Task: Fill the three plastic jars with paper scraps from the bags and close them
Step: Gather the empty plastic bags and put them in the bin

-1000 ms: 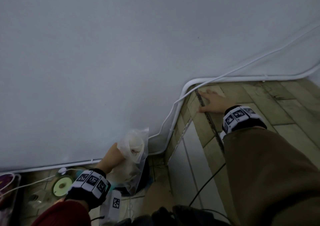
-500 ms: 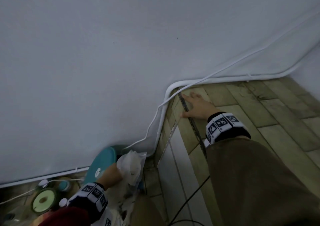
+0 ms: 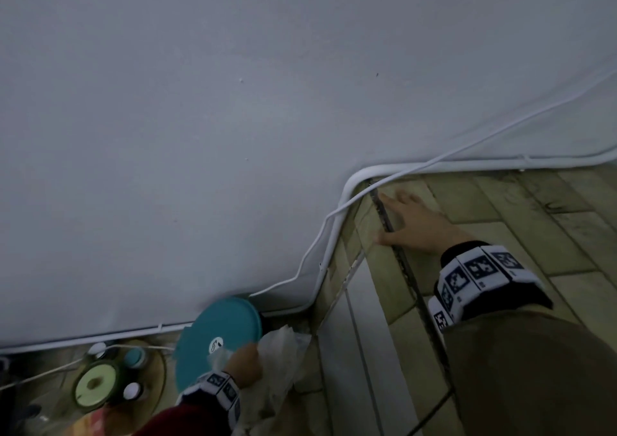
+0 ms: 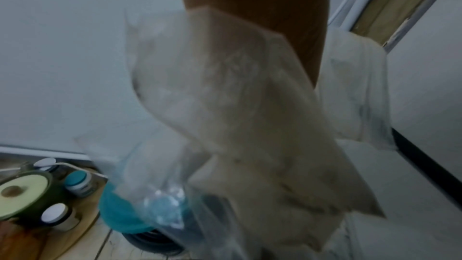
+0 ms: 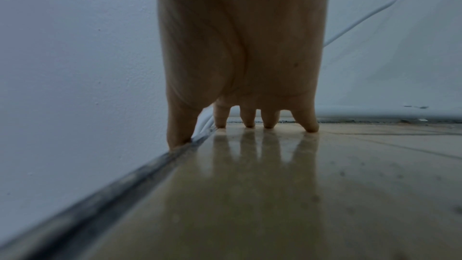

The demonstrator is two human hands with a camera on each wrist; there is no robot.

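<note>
My left hand (image 3: 245, 363) grips a clear plastic bag (image 3: 283, 355) with pale paper scraps in it, low at the bottom of the head view beside a teal lid (image 3: 217, 332). In the left wrist view the bag (image 4: 237, 116) hangs crumpled in front of the palm, over a dark bin with the teal lid (image 4: 120, 211). My right hand (image 3: 410, 221) lies flat with spread fingers (image 5: 250, 120) on the tiled ledge (image 3: 500, 221), holding nothing. No plastic jar of the task is clearly in view.
A white wall fills the upper part of the head view, with a white cable (image 3: 334, 221) and conduit along its foot. A green round lid (image 3: 95, 385) and small capped bottles (image 4: 77, 183) stand on a wooden board at the lower left.
The left hand has lowered the bag beside the bin, and the teal lid has come into view. The right hand stays flat on the ledge while the head view shifts.
</note>
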